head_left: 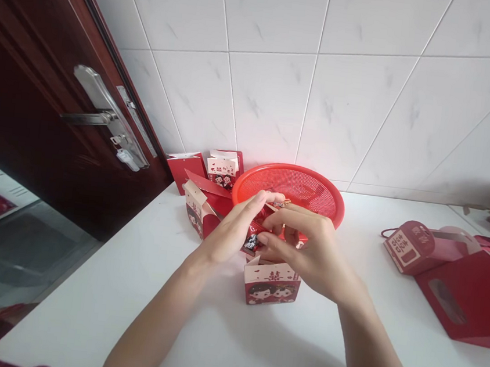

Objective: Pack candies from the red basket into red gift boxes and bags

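Above the small red and cream gift box (271, 285), my two hands come close together around some red-wrapped sweets (251, 242). My left hand (236, 223) curls round the sweets from the left, its fingers reaching over them. From the right, my right hand (309, 237) has its fingers bent and its thumb tip against a wrapper with black and white print. How many sweets there are is hidden by my fingers. The box stands upright with its top flaps raised; a cartoon couple is printed on its front.
A red mesh basket (292, 174) sits behind my hands near the tiled wall. Other gift boxes (222, 169) stand at the back left, one open carton (196, 207) nearer. Red boxes (469, 295) lie at the right. A dark door (64, 71) borders the white table (129, 288) at left.
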`<action>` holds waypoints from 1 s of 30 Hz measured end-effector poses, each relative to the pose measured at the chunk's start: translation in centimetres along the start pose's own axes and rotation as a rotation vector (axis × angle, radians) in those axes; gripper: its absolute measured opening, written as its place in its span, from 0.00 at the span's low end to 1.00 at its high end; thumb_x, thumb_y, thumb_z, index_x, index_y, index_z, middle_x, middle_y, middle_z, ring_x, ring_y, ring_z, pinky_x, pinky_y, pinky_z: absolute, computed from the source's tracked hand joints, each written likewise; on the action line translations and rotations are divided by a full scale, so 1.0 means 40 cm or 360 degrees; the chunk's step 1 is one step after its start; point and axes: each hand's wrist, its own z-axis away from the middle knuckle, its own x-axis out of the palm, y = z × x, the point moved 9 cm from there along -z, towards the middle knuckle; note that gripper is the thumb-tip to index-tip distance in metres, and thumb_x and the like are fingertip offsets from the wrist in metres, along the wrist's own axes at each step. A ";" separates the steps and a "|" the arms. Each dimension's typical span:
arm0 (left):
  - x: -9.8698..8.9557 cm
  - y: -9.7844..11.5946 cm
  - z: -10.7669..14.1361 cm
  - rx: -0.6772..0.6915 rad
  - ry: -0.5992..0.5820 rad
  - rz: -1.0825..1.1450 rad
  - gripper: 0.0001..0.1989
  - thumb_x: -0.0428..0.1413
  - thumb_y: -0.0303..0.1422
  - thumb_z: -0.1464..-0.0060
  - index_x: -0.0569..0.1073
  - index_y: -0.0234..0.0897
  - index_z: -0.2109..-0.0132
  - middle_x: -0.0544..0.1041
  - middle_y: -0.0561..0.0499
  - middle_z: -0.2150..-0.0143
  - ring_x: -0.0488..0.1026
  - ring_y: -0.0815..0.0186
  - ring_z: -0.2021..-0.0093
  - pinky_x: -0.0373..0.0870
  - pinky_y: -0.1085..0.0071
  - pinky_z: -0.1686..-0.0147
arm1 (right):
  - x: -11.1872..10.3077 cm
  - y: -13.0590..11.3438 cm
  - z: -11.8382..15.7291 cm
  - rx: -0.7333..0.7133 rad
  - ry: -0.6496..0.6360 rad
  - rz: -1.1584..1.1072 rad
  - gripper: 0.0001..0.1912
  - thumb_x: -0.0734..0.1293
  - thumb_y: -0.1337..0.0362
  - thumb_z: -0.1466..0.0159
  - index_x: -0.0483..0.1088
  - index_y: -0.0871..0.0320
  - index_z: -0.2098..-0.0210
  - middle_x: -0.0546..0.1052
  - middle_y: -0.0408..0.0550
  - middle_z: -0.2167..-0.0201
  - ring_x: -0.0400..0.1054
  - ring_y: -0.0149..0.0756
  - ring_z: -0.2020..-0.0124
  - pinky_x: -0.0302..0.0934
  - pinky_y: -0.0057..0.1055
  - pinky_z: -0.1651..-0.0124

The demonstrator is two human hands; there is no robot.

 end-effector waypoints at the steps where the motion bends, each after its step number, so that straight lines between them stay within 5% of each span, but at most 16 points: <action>1: 0.007 -0.001 -0.001 -0.0004 -0.0036 0.0037 0.30 0.48 0.57 0.35 0.73 0.41 0.39 0.74 0.54 0.72 0.71 0.67 0.75 0.67 0.73 0.75 | -0.005 0.000 -0.001 -0.0002 0.0027 -0.0031 0.07 0.69 0.68 0.36 0.73 0.56 0.71 0.75 0.43 0.70 0.61 0.28 0.76 0.59 0.28 0.70; 9: 0.018 0.028 0.001 0.0086 -0.0176 0.0150 0.26 0.52 0.53 0.37 0.75 0.39 0.44 0.76 0.52 0.67 0.70 0.70 0.78 0.69 0.71 0.76 | -0.068 0.033 0.000 0.0166 0.0222 -0.0538 0.11 0.72 0.58 0.36 0.71 0.57 0.71 0.75 0.45 0.72 0.69 0.32 0.73 0.63 0.30 0.71; 14: -0.003 0.036 0.007 0.0102 -0.0065 -0.0004 0.18 0.63 0.45 0.43 0.78 0.37 0.52 0.75 0.54 0.72 0.69 0.71 0.79 0.67 0.73 0.76 | -0.110 0.062 -0.002 0.0225 0.0390 -0.0698 0.13 0.75 0.58 0.40 0.71 0.57 0.73 0.74 0.43 0.76 0.68 0.30 0.76 0.64 0.27 0.75; 18: -0.021 0.055 0.009 0.0193 0.0141 -0.0185 0.10 0.66 0.37 0.46 0.81 0.36 0.59 0.79 0.52 0.69 0.68 0.73 0.78 0.67 0.73 0.75 | -0.104 0.070 -0.007 0.0253 0.0283 -0.0744 0.13 0.76 0.57 0.40 0.72 0.58 0.70 0.76 0.44 0.74 0.70 0.30 0.75 0.67 0.28 0.72; 23: -0.018 0.074 0.012 0.0290 0.0183 -0.0322 0.09 0.65 0.38 0.44 0.83 0.39 0.59 0.83 0.48 0.62 0.72 0.69 0.74 0.69 0.73 0.74 | -0.081 0.072 -0.011 0.0277 0.0102 -0.0803 0.12 0.76 0.57 0.39 0.75 0.59 0.67 0.79 0.46 0.70 0.71 0.30 0.72 0.69 0.28 0.70; 30: -0.017 0.057 0.010 0.0207 0.0105 -0.0385 0.10 0.63 0.39 0.42 0.83 0.38 0.59 0.80 0.50 0.72 0.70 0.70 0.77 0.69 0.74 0.75 | -0.084 0.105 -0.015 0.0306 0.0117 -0.0895 0.12 0.75 0.56 0.38 0.76 0.59 0.68 0.76 0.43 0.75 0.67 0.27 0.76 0.65 0.26 0.72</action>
